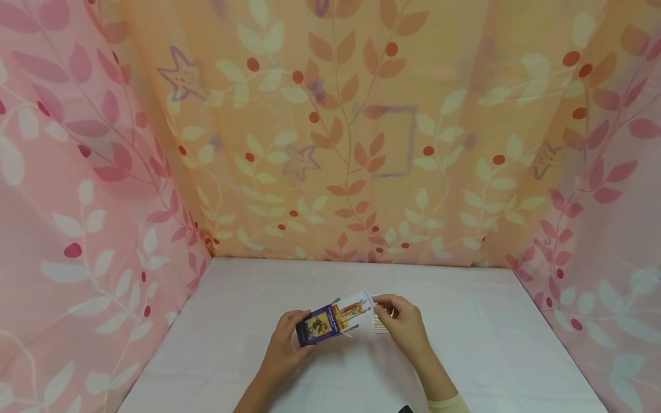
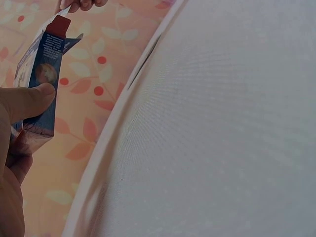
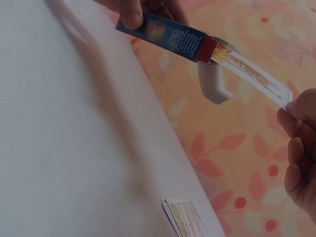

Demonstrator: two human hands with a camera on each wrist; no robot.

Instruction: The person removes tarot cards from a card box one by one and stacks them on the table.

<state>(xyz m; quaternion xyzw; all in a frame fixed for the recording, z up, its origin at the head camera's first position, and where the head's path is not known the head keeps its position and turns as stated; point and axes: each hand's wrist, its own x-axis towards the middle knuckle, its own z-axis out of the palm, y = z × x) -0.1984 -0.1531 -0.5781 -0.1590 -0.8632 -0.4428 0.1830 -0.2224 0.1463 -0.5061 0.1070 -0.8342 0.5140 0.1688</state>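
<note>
Card box (image 1: 316,328) | white side lettering (image 3: 188,44) illegible | left fingers (image 1: 295,315) gripping

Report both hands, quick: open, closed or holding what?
Left hand: closed, holding the blue card box.
Right hand: closed, pinching the end of a card that sticks partly out of the box.

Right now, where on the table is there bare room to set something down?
On the white table: left of the left hand, toward the pink curtain; right of the right hand; behind the box, before the orange curtain. Crowded in the middle: hands, box, drawn-out card, and loose cards below.
</note>
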